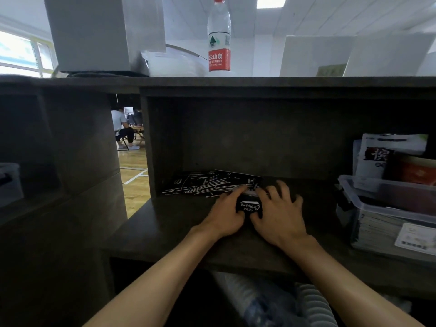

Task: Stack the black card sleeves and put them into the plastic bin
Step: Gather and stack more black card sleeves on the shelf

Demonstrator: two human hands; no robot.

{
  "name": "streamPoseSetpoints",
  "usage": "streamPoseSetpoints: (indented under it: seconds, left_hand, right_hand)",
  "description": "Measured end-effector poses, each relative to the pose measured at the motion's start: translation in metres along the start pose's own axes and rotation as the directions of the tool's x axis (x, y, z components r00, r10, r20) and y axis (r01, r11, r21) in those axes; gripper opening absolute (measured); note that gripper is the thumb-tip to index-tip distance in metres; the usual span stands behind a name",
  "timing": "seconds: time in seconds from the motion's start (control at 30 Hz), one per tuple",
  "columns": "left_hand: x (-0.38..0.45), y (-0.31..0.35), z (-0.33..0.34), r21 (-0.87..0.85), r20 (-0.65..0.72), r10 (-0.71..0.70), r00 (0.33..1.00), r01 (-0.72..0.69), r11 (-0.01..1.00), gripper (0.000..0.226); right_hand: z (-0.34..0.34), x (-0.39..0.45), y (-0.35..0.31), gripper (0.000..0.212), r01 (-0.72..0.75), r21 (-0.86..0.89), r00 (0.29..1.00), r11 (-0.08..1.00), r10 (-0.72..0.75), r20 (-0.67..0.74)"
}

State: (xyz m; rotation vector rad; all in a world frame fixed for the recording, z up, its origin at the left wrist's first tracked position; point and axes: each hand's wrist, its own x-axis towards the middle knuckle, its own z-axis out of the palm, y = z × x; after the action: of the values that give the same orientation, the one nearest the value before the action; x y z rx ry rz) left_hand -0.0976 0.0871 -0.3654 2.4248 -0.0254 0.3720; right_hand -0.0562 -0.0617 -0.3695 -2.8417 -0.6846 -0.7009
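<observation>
Several black card sleeves [207,184] lie fanned out in a loose heap at the back of the dark shelf. In front of the heap, a small squared-up stack of black sleeves [249,206] with white script on top sits between my hands. My left hand [225,214] grips its left side, with a finger reaching to the heap's edge. My right hand [279,212] grips its right side, fingers spread over the far end. The clear plastic bin [368,201] stands at the right of the shelf, with black sleeves stacked inside.
Paper packets [387,154] stand up in the bin. A water bottle [219,36] and a grey box [94,31] sit on the top board. The shelf wall [151,147] rises left of the heap. A seated person [121,128] is seen through the gap.
</observation>
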Motion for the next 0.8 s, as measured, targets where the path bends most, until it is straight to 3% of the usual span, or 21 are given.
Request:
streamPoseSetpoints:
  seconds: [0.2,0.37,0.43,0.5,0.57,0.67,0.8]
  left_hand:
    - [0.008,0.006,0.005,0.03,-0.027,-0.016,0.999,0.017,0.999,0.077]
    - [0.02,0.005,0.001,0.104,0.081,0.028,0.996,-0.037,0.994,0.068]
    - [0.034,0.005,-0.008,0.09,-0.009,0.089,0.996,-0.088,0.992,0.045]
    - [0.062,0.002,-0.019,0.088,-0.201,0.097,0.975,-0.08,0.993,0.031]
    - [0.098,-0.004,-0.025,0.216,-0.305,0.08,0.949,-0.013,0.976,0.025]
    - [0.148,-0.012,-0.019,0.42,-0.159,-0.027,0.987,0.093,0.903,0.029]
    - [0.191,-0.025,-0.008,0.598,-0.039,-0.099,0.994,0.102,0.795,0.045]
  right_hand:
    - [-0.007,0.014,0.0,0.061,0.022,0.097,0.997,0.995,-0.03,0.073]
    - [-0.003,0.017,0.018,0.063,0.062,0.09,0.996,0.994,-0.067,0.051]
    - [0.005,0.012,0.023,0.066,0.067,0.101,0.997,0.993,-0.069,0.02]
    - [0.008,0.01,0.024,0.064,0.067,0.108,0.998,0.992,-0.065,-0.021]
    - [0.009,0.01,0.023,0.062,0.068,0.11,0.997,0.992,-0.063,-0.043]
    - [0.011,0.009,0.021,0.06,0.07,0.114,0.997,0.991,-0.064,-0.053]
    - [0.014,0.007,0.02,0.059,0.067,0.121,0.997,0.99,-0.062,-0.049]
